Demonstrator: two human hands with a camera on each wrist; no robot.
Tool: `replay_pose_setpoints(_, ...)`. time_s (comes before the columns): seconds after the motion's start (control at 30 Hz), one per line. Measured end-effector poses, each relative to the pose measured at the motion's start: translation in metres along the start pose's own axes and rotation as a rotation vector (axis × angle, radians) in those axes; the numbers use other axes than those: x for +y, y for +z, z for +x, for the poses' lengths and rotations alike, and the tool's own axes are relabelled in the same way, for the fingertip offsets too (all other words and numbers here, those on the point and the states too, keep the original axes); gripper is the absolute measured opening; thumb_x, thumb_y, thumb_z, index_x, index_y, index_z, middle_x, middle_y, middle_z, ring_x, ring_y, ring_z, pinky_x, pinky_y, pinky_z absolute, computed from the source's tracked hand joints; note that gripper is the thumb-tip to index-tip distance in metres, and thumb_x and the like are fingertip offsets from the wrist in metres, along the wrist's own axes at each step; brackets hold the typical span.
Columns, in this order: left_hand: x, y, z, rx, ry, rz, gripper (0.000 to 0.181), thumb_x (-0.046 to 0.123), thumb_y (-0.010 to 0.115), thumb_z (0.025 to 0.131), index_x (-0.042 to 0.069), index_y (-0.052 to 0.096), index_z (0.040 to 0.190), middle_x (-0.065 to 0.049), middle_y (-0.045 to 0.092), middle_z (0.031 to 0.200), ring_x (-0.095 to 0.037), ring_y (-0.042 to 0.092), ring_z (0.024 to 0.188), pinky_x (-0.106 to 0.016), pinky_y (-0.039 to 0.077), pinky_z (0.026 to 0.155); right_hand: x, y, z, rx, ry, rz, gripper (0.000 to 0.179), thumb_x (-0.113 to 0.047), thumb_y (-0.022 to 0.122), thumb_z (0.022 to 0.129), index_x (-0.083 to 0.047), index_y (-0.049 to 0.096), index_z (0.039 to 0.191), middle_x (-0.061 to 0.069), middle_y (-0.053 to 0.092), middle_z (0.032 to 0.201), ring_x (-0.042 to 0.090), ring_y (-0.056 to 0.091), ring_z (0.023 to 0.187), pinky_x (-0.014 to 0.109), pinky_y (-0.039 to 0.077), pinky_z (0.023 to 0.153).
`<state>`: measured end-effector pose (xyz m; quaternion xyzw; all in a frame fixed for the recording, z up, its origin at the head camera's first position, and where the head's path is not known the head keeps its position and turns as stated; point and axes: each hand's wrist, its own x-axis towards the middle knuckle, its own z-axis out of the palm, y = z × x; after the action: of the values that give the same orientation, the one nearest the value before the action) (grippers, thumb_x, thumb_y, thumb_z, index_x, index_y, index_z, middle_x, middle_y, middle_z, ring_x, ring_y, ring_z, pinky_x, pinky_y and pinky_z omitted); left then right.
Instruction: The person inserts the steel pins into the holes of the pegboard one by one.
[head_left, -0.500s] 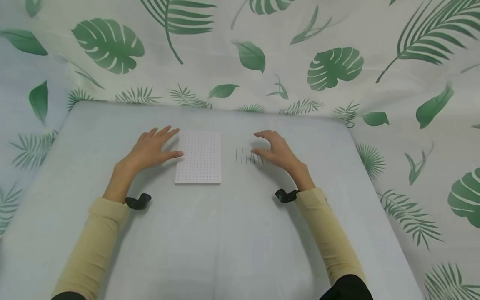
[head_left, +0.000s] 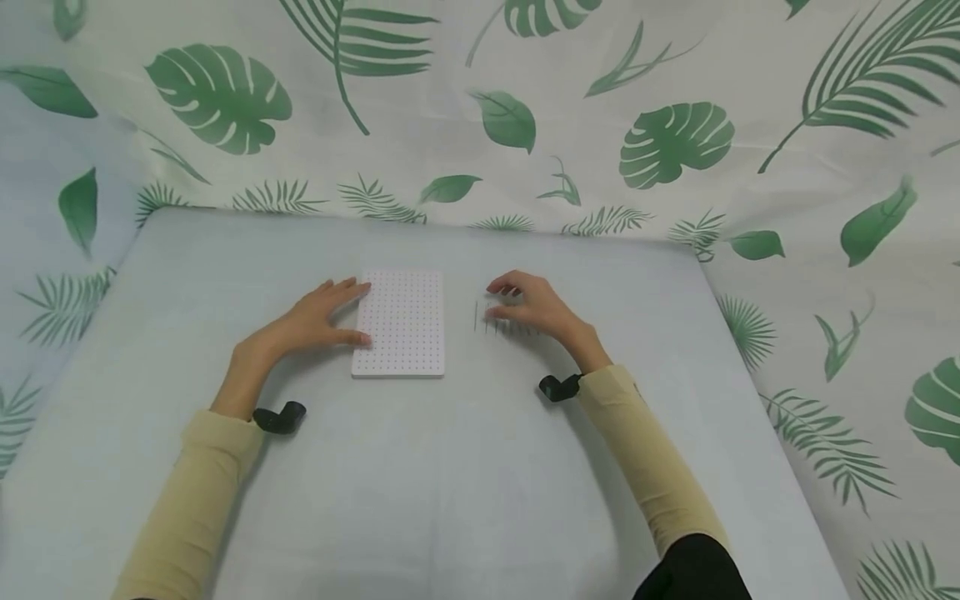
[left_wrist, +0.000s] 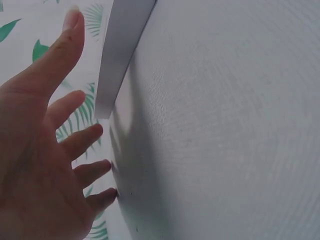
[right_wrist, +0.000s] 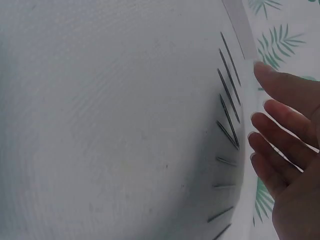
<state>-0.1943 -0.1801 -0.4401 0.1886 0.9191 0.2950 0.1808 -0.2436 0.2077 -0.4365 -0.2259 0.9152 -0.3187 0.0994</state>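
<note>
A white pegboard (head_left: 399,325) with rows of small holes lies flat on the table. At its left side is my left hand (head_left: 318,321), fingers spread, with thumb and fingertips overlapping the board's left edge. The left wrist view shows the thumb apart from the fingers beside the board's side wall (left_wrist: 122,55). Several thin dark metal pins (right_wrist: 229,85) lie in a row right of the board. Over that row hovers my right hand (head_left: 532,304), its fingers loosely bent, thumb and fingertips apart, holding nothing. It hides part of the row in the head view.
A pale cloth covers the table (head_left: 390,483). Behind it and along the right hangs a leaf-printed curtain (head_left: 450,125). Each wrist carries a small black camera, the left one (head_left: 280,418) and the right one (head_left: 558,387) just above the table.
My right hand has moved left along the row of pins, and its fingers have bent more. My left hand has come slightly nearer along the board's left edge. The pegboard stays in place.
</note>
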Motion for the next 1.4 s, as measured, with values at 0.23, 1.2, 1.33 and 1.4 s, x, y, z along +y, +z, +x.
replay_pose_setpoints(0.23, -0.003, 0.002, -0.002, -0.016, -0.001, 0.003, 0.102, 0.043, 0.083, 0.085, 0.004, 0.028, 0.162, -0.025, 0.019, 0.169, -0.056, 0.004, 0.154, -0.073, 0.007, 0.123, -0.002, 0.008, 0.008, -0.058, 0.025, -0.004, 0.052, -0.028, 0.088, 0.082, -0.004, 0.068, 0.124, 0.012, 0.068, 0.118, 0.027, 0.061, 0.108, 0.042, 0.052, 0.096)
replay_pose_setpoints(1.2, -0.001, 0.003, -0.003, -0.005, -0.007, -0.015, 0.103, 0.04, 0.085, 0.083, 0.003, 0.029, 0.161, -0.026, 0.02, 0.168, -0.055, 0.004, 0.155, -0.07, 0.003, 0.124, -0.002, 0.017, 0.013, -0.072, 0.026, -0.082, 0.047, -0.033, 0.086, 0.084, -0.005, 0.07, 0.118, 0.013, 0.064, 0.118, 0.028, 0.057, 0.108, 0.044, 0.051, 0.096)
replay_pose_setpoints(1.33, -0.004, 0.006, -0.003, 0.0, -0.007, -0.023, 0.102, 0.039, 0.084, 0.084, 0.004, 0.029, 0.162, -0.024, 0.019, 0.169, -0.053, 0.003, 0.156, -0.069, 0.002, 0.125, -0.003, 0.016, 0.013, -0.074, 0.023, -0.076, 0.045, -0.032, 0.087, 0.083, -0.005, 0.07, 0.116, 0.013, 0.064, 0.117, 0.028, 0.057, 0.108, 0.044, 0.051, 0.096)
replay_pose_setpoints(1.4, -0.005, 0.006, -0.002, 0.0, -0.004, -0.024, 0.101, 0.039, 0.084, 0.084, 0.005, 0.029, 0.162, -0.024, 0.019, 0.169, -0.053, 0.003, 0.156, -0.069, 0.002, 0.125, -0.004, 0.016, 0.013, -0.069, 0.03, -0.068, 0.044, -0.031, 0.087, 0.084, -0.005, 0.07, 0.116, 0.013, 0.064, 0.116, 0.028, 0.057, 0.107, 0.044, 0.051, 0.095)
